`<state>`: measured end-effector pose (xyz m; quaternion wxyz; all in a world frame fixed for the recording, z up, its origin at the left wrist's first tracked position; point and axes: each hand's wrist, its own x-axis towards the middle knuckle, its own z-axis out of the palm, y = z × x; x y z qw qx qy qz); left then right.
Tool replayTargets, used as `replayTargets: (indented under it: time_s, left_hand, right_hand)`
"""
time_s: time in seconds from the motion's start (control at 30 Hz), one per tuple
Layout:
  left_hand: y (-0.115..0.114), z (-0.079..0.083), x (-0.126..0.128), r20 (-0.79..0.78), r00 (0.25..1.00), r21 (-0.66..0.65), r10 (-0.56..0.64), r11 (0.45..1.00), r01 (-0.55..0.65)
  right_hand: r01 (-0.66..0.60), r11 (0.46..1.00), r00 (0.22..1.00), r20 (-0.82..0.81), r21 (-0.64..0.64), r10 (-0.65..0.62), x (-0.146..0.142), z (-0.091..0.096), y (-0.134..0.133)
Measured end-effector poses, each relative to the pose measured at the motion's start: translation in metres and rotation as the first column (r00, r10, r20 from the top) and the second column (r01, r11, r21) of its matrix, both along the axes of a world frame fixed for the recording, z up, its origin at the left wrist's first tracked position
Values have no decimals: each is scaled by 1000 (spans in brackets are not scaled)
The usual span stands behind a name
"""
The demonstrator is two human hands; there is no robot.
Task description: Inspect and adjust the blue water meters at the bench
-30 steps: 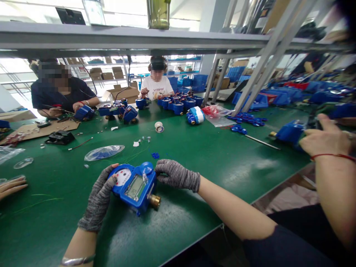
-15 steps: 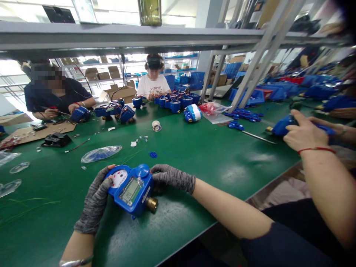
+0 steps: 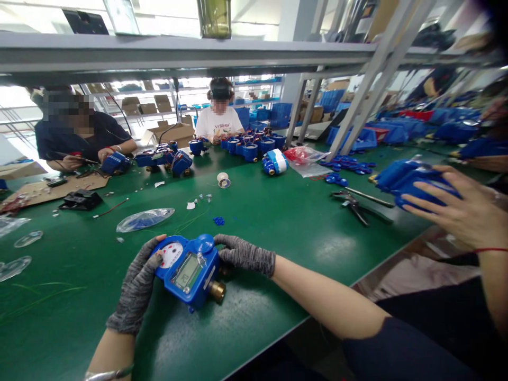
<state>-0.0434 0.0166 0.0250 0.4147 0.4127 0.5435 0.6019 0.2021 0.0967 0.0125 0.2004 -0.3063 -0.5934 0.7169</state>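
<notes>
A blue water meter [image 3: 198, 286] with a white dial, a small display and a brass threaded end is tilted up just in front of me on the green table. My left hand [image 3: 138, 283], in a grey fingerless glove, is closed around its left side, the thumb beside the dial. At the meter's far right side, my gloved right hand [image 3: 244, 254] grips it behind the round blue cap; some of those fingertips are hidden. Beyond the meter lie a little heap of tiny blue parts [image 3: 218, 220] and a clear plastic bag [image 3: 145, 219].
At right, a co-worker's hands hold another blue meter [image 3: 413, 182] near pliers [image 3: 355, 206]. A wire spool [image 3: 223, 180] stands mid-table. Several blue meters [image 3: 250, 151] line the back, where two people work. A metal shelf [image 3: 178, 53] spans overhead.
My hands and the meter stay almost still. At right, the co-worker has turned and raised the other meter, and pliers now lie on the table beside it.
</notes>
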Motion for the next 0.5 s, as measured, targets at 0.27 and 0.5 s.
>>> replayTargets:
  time_s: [0.27, 0.5]
  left_hand:
    - [-30, 22, -30, -132, 896, -132, -425, 903, 409]
    - [-33, 17, -15, -334, 874, 9, -352, 926, 376]
  right_hand:
    - [199, 892, 972, -33, -405, -232, 3, -12, 15]
    - [189, 936, 966, -115, -296, -232, 6, -13, 10]
